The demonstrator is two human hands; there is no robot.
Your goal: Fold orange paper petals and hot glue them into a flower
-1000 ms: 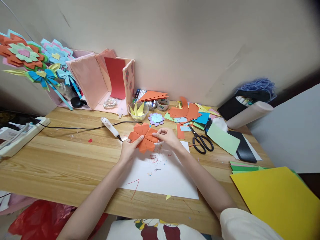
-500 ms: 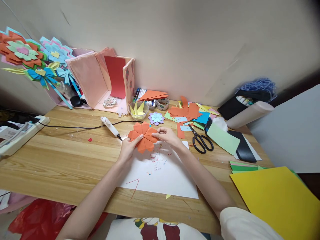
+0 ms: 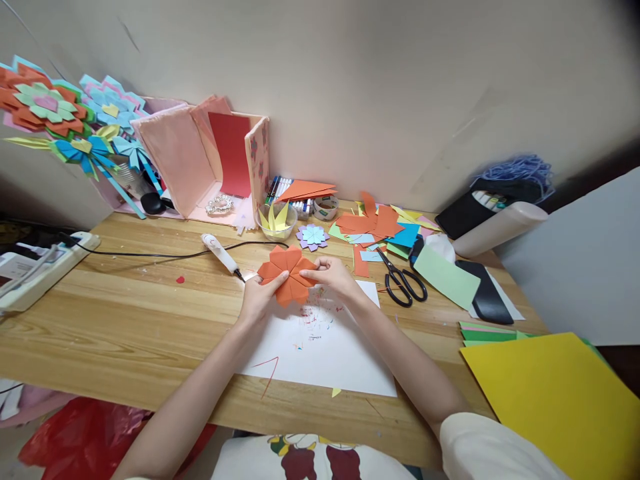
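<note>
Right now we have the orange paper flower lifted just above the far edge of the white sheet, near the middle of the desk. Our left hand is closed on its near-left petals, thumb on top and fingers underneath. Our right hand pinches the right-hand petal between thumb and forefinger, the other fingers curled loosely.

To do this well, we judge it best to let the left hand merely steady the flower and let the right do the fine shaping, since a hard squeeze would flatten the folded petals. We should work one petal at a time and turn the flower in the left hand so the pinch always falls at the same spot. Keeping it over the white sheet, which is already flecked with small paper scraps, seems wise.

Just beyond the flower lies the white glue pen on its black cord, its tip close to our left fingers; we should mind it. Farther back sit the small purple flower and a clear bowl of yellow strips. To the right lie the black scissors, well clear of the work.
</note>
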